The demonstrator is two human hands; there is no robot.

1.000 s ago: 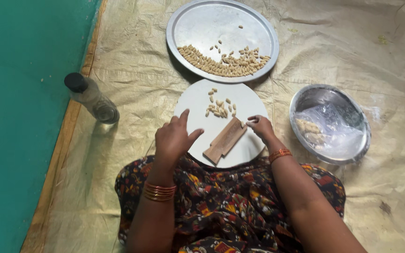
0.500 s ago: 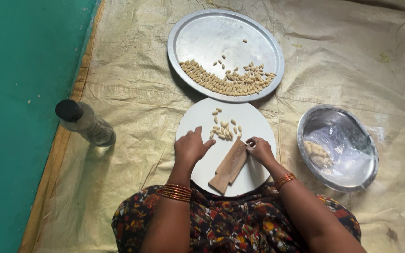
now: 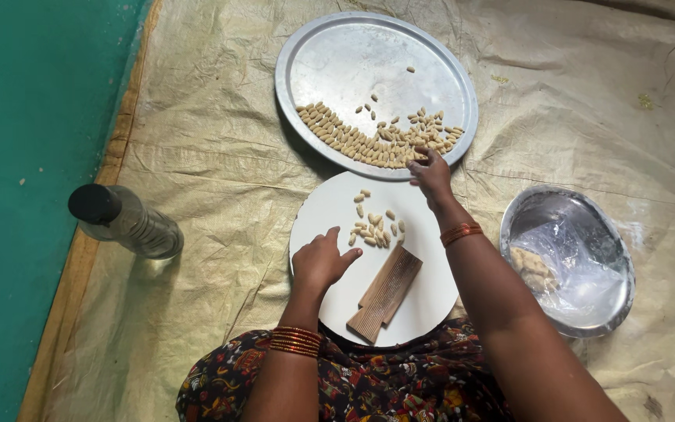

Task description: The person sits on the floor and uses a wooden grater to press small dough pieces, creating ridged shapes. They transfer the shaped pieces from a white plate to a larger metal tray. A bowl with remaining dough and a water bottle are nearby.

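My right hand [image 3: 431, 173] reaches forward to the near rim of a large round metal tray [image 3: 353, 55], its fingertips among a row of small pale dough pieces [image 3: 361, 144]. Whether it holds a piece I cannot tell. My left hand [image 3: 320, 260] rests with loosely curled fingers on the left of a round white board [image 3: 431, 297], holding nothing. A small heap of shaped dough pieces [image 3: 373, 230] lies on the board. A ridged wooden block [image 3: 386, 293] lies slanted on the board near me.
A steel bowl [image 3: 568, 262] lined with clear plastic holds a lump of dough at the right. A clear bottle with a black cap [image 3: 123, 223] lies at the left, by the mat's edge. Beyond it is green floor [image 3: 17, 156]. A crinkled beige sheet covers the ground.
My right hand left the wooden block and reached forward to the metal tray. My left hand stayed on the board. The view shifted slightly.
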